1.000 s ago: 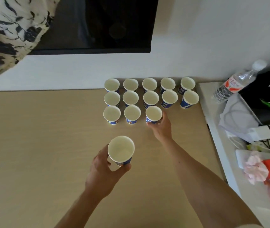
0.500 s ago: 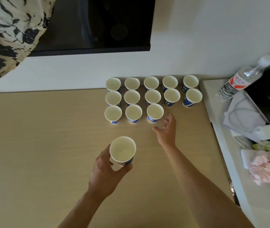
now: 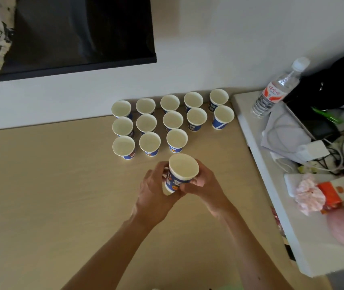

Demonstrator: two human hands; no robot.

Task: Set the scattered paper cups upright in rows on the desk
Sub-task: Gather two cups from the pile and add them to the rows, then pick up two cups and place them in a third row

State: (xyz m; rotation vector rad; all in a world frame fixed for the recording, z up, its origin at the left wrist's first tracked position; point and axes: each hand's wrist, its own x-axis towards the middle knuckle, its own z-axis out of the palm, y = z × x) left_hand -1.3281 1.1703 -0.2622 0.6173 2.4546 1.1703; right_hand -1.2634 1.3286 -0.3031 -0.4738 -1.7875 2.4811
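Note:
Several blue-and-white paper cups stand upright in rows at the back of the tan desk (image 3: 41,185); the front row ends with a cup (image 3: 176,141) on its right. Just in front of that row, both my hands hold one more paper cup (image 3: 180,174) above the desk, mouth up and tilted slightly. My left hand (image 3: 153,192) grips its lower left side. My right hand (image 3: 205,185) pinches its right side, thumb across the blue print.
A white side table (image 3: 271,206) adjoins the desk on the right, carrying a water bottle (image 3: 275,91), a black bag, cables, a charger and a pink tissue with an orange packet. A dark screen (image 3: 79,32) hangs on the wall behind.
My right hand left the last cup of the front row and came back to the cup in my left hand. That cup moved right and forward; both hands hold it now.

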